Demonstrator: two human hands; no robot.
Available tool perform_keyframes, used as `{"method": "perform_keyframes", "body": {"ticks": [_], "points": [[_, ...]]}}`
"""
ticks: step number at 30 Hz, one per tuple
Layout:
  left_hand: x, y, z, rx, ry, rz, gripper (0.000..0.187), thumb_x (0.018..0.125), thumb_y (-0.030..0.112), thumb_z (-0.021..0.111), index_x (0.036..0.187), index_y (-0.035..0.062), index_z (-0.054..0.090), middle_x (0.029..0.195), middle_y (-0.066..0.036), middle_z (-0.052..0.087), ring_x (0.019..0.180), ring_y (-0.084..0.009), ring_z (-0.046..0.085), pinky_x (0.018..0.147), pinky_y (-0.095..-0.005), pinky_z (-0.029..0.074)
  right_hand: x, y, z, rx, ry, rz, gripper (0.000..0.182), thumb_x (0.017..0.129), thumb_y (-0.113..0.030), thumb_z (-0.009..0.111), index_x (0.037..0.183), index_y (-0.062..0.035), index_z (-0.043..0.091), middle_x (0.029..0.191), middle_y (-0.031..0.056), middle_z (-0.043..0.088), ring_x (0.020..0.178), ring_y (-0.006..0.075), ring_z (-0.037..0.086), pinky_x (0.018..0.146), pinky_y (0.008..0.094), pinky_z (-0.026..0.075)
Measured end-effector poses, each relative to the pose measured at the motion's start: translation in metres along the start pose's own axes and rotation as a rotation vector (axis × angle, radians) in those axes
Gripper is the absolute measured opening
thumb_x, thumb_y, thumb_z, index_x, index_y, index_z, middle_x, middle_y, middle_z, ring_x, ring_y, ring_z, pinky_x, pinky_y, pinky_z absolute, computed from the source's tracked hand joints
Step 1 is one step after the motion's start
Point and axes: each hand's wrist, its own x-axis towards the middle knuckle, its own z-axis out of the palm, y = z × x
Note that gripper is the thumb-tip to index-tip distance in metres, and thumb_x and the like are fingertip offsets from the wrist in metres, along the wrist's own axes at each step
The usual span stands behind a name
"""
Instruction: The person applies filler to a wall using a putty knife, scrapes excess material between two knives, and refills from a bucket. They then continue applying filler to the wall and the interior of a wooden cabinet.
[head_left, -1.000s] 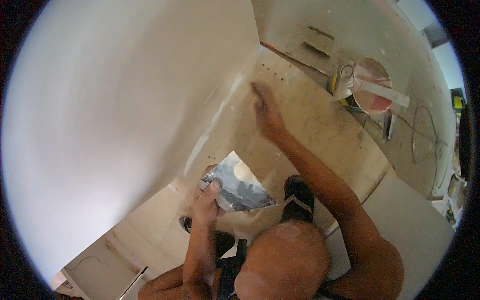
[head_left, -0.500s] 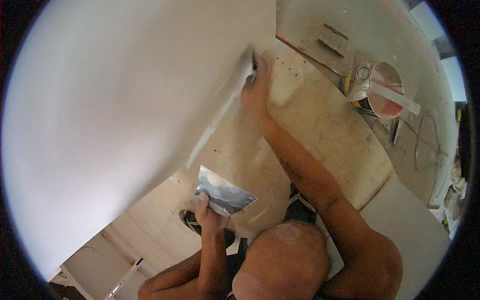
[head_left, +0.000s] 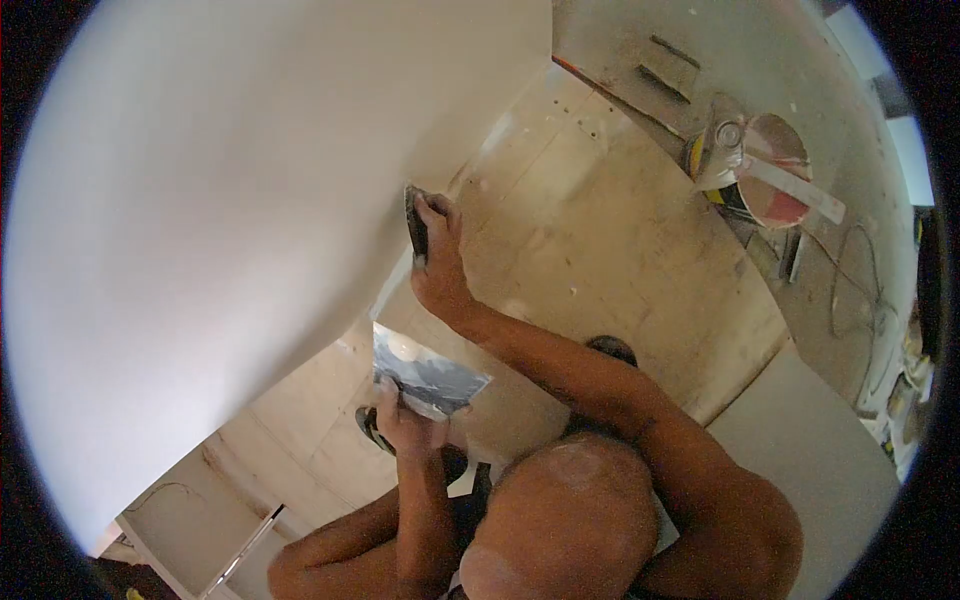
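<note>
My right hand (head_left: 442,262) is wrapped round a dark-edged putty scraper (head_left: 415,226), which is pressed at the lower part of the white wall panel (head_left: 250,200). A strip of white filler (head_left: 392,288) runs along the panel's bottom edge, just below this hand. Lower down, my left hand (head_left: 402,422) grips a flat metal plate (head_left: 432,374) by its near edge, thumb on top. Pale paste smears the plate's grey, shiny face. The plate's far corner lies close to the panel's bottom edge; whether it touches cannot be told.
Scuffed tan board (head_left: 600,250) covers the floor beneath me. To the right stands a paint-stained bucket (head_left: 775,180) with a can (head_left: 728,135) and a pale flat strip on top. A loose cable (head_left: 850,290) lies beyond. A thin metal rod (head_left: 245,552) is at lower left.
My right hand has come down and left along the panel's edge with the scraper, and its arm is more bent. The left hand and metal plate have shifted slightly left.
</note>
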Motion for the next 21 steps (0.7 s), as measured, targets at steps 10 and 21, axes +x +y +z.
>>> {"method": "perform_keyframes", "body": {"ticks": [10, 21], "points": [[0.005, 0.000, 0.026, -0.282, 0.065, -0.043, 0.031, 0.096, 0.032, 0.043, 0.114, 0.0095, 0.054, 0.095, -0.005, 0.064, 0.068, -0.0196, 0.064, 0.046, -0.0307, 0.054, 0.006, -0.075, -0.100, 0.319, -0.388, -0.062, 0.048, 0.078, 0.012, 0.049, 0.123, -0.0051, 0.053, 0.119, 0.0192, 0.053, 0.118, 0.0377, 0.046, 0.103, 0.0420, 0.036], [0.017, 0.011, 0.042, 0.114, -0.173, 0.096, 0.048, 0.091, 0.030, 0.055, 0.126, -0.0003, 0.044, 0.115, -0.013, 0.057, 0.101, -0.0260, 0.061, 0.084, -0.0406, 0.052, 0.003, -0.043, -0.150, 0.173, -0.414, 0.148, 0.052, 0.077, -0.005, 0.065, 0.127, -0.0074, 0.051, 0.126, 0.0169, 0.048, 0.117, 0.0315, 0.048, 0.103, 0.0389, 0.037]]}}
